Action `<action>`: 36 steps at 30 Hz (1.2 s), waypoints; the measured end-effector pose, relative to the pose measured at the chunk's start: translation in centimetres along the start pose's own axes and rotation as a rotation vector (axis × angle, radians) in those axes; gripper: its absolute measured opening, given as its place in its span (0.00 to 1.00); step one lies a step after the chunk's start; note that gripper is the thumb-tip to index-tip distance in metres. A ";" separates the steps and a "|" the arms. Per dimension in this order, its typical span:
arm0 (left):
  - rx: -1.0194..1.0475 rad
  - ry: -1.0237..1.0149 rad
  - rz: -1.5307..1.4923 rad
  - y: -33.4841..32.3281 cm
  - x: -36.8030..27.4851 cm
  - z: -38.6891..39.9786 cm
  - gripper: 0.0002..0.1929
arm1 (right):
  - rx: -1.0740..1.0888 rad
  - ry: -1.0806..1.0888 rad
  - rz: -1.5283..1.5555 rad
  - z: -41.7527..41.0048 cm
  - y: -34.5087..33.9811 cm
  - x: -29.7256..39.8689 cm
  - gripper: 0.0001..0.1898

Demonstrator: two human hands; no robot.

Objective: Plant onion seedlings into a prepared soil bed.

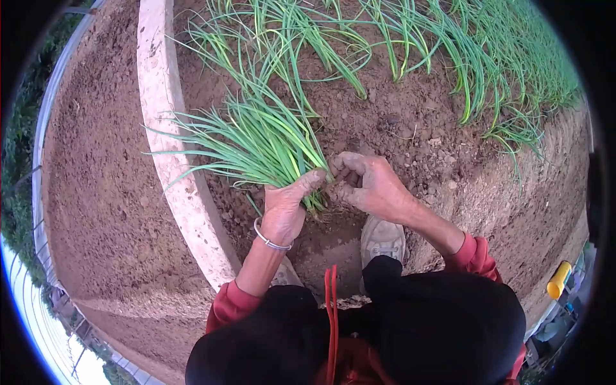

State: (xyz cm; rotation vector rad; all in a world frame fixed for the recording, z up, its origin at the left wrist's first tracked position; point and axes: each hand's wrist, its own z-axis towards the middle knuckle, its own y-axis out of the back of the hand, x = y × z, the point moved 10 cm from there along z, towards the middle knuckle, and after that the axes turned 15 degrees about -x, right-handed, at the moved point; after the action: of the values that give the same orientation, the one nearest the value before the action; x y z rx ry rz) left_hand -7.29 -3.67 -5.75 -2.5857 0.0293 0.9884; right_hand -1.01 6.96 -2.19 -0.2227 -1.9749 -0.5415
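My left hand (288, 199), with a metal bangle (272, 240) at the wrist, is closed around a thick bunch of green onion plants (269, 144). The leaves fan out to the upper left, and the pale rooted ends point down beside the palm. Just right of the bunch is my right hand (368, 183), soiled, its thumb and fingers curled near the root end of a stalk by the left thumb. Whether those fingers pinch the stalk cannot be told. More green onion plants (327, 62) lean or lie on the brown soil (375, 115) beyond both hands.
A pale concrete strip (163, 96) runs along the left, with bare soil (106, 168) beyond it. Dense green onions (519, 53) grow at the upper right. My shoe (383, 238) stands below the right hand. A yellow object (559, 280) lies at the far right edge.
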 end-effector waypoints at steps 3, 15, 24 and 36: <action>-0.033 0.000 -0.015 -0.1 0.1 -0.2 0.21 | -0.121 0.113 -0.104 0.1 2.1 -0.4 0.11; -0.105 -0.058 0.040 1.3 -0.7 -0.2 0.21 | -1.065 -0.309 -0.513 -6.4 28.0 -17.5 0.12; -0.094 -0.072 0.035 2.0 -1.6 -0.3 0.21 | -0.893 -0.569 -0.688 -5.8 28.9 -20.6 0.20; -0.115 -0.054 0.002 2.8 -1.6 0.4 0.21 | -0.809 -0.697 -0.913 -4.9 29.2 -22.0 0.19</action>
State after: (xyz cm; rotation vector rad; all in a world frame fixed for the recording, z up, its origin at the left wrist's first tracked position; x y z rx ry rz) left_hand -9.13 -6.29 -5.89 -2.6617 -0.0409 1.0894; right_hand 24.05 32.14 -11.88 0.0338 -2.3469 -2.0865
